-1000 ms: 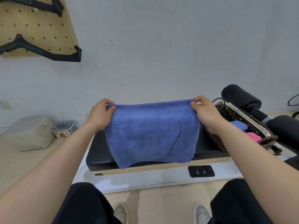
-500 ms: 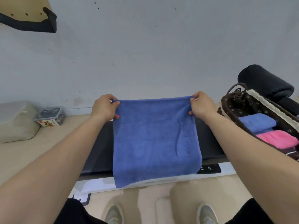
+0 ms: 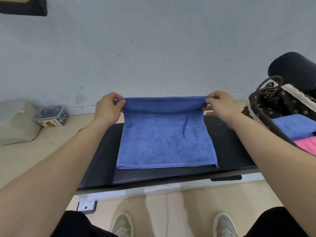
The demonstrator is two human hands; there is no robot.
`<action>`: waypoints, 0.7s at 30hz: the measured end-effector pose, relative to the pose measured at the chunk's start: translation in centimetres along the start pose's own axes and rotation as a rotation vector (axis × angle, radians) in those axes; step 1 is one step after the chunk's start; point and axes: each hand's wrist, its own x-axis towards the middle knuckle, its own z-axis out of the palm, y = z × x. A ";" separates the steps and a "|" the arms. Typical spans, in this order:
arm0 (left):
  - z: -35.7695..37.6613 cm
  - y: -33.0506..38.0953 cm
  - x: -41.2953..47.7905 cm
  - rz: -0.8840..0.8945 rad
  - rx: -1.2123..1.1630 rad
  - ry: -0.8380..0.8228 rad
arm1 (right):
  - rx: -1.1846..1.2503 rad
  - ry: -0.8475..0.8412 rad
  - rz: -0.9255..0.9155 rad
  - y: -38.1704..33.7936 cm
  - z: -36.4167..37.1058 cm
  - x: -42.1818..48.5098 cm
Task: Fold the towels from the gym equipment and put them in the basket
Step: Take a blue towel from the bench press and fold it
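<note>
A blue towel point(image 3: 164, 139) lies mostly flat on the black padded bench point(image 3: 230, 151), its near edge close to the bench's front. Its far edge is lifted and curls toward me. My left hand point(image 3: 107, 110) pinches the far left corner, and my right hand point(image 3: 218, 106) pinches the far right corner. At the right edge stands a dark woven basket point(image 3: 259, 106) with a white lace rim; a folded blue towel point(image 3: 294, 125) and a folded pink towel point(image 3: 307, 144) lie inside it.
A black foam roller pad point(image 3: 294, 69) rises behind the basket. On the floor at left sit a pale bag point(image 3: 15, 122) and a small clear box point(image 3: 51, 115). A wall runs close behind the bench. My shoes point(image 3: 123, 224) are below on the floor.
The towel hung from my hands in front of the bench before; now it has come down flat onto the bench pad, and only its far edge stays lifted in my fingers.
</note>
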 end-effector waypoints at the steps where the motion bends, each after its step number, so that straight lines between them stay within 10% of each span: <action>1: -0.3 -0.3 -0.8 0.013 0.005 -0.008 | 0.011 -0.009 -0.015 0.3 -0.3 -0.9; 21: -3.8 -4.5 -14.7 0.235 0.394 -0.360 | -0.505 -0.230 -0.279 6.2 -3.1 -13.6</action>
